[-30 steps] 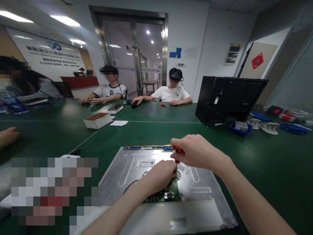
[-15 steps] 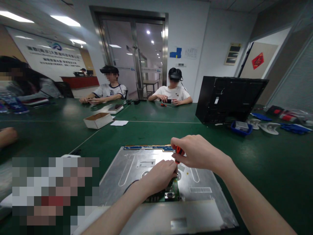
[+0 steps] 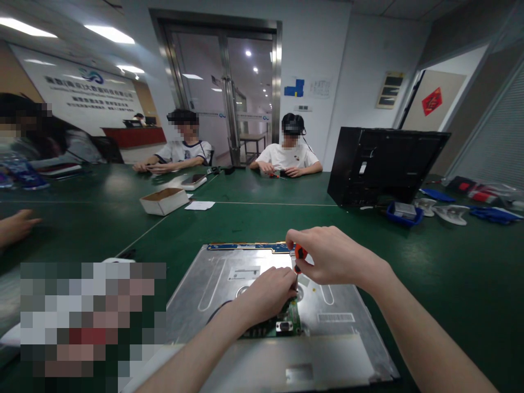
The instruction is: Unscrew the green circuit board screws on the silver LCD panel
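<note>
My right hand (image 3: 331,254) is closed around the orange and black handle of a screwdriver (image 3: 301,252), which it holds nearly upright. My left hand (image 3: 272,289) is closed at the lower end of the shaft, its fingertips pinching the metal; the screwdriver's tip is hidden there. Both hands are over a metal display panel (image 3: 339,341) lying back side up on the table. Under my left hand, a green circuit board (image 3: 293,316) with a connector is partly covered. A narrow blue circuit strip (image 3: 245,248) runs along the panel's far edge.
A black monitor housing (image 3: 385,164) stands at the right on the green table (image 3: 434,284), beside a blue tray (image 3: 404,221). Farther left are an open white box (image 3: 164,203) and a paper (image 3: 200,206). A co-worker's hand (image 3: 18,226) is at the left; other people sit across.
The screwdriver's handle has turned in my right hand, with more orange showing now. My left hand stays put. The co-worker's hand at the left has stretched farther right.
</note>
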`<action>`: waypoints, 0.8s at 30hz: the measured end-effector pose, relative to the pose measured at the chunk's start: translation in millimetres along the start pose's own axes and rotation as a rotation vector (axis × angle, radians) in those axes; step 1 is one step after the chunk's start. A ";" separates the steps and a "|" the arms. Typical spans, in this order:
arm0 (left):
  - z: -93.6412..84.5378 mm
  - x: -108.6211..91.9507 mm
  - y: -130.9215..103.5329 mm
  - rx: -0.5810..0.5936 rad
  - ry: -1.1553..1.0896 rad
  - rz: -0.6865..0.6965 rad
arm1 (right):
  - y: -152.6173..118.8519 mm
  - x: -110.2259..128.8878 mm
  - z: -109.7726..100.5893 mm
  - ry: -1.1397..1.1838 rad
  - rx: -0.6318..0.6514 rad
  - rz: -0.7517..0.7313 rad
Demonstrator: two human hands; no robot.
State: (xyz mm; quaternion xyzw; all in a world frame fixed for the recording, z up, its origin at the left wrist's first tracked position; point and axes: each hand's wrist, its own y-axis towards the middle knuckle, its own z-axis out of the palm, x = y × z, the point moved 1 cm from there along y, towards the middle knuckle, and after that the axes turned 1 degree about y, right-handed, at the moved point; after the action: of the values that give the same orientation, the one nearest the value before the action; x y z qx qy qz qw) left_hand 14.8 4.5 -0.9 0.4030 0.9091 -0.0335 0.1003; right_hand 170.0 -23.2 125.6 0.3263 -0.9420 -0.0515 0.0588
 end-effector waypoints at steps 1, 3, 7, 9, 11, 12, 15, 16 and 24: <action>-0.9 -0.7 -0.4 -0.001 0.003 0.002 | 0.0 -0.1 -0.2 0.001 -0.002 -0.002; -3.2 -2.4 -1.3 0.006 0.013 -0.009 | 0.4 -0.6 -0.1 -0.001 -0.004 0.006; -5.6 -5.1 -2.4 0.030 0.033 -0.026 | 1.6 -2.5 1.3 -0.035 -0.012 0.040; -5.3 -5.1 -2.3 0.034 0.039 -0.020 | 2.0 -2.7 1.7 -0.046 -0.019 0.036; -4.6 -4.5 -1.9 0.030 0.038 -0.018 | 2.1 -2.3 1.6 -0.039 -0.021 0.025; -4.5 -4.2 -1.7 0.028 0.034 -0.018 | 2.0 -2.1 1.5 -0.033 -0.020 0.023; -4.9 -4.1 -1.6 0.023 0.028 -0.015 | 1.8 -1.7 1.2 -0.025 -0.015 0.032; -5.2 -4.4 -1.7 0.023 0.029 -0.011 | 1.7 -1.7 1.2 -0.024 -0.014 0.034; -4.1 -3.2 -1.6 0.020 0.030 -0.005 | -0.2 -0.1 0.1 -0.014 0.003 -0.009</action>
State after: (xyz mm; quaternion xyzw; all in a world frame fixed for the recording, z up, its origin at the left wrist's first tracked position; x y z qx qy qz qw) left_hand 15.0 1.7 3.7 0.4020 0.9111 -0.0368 0.0827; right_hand 170.2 -23.3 125.5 0.3304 -0.9409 -0.0528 0.0514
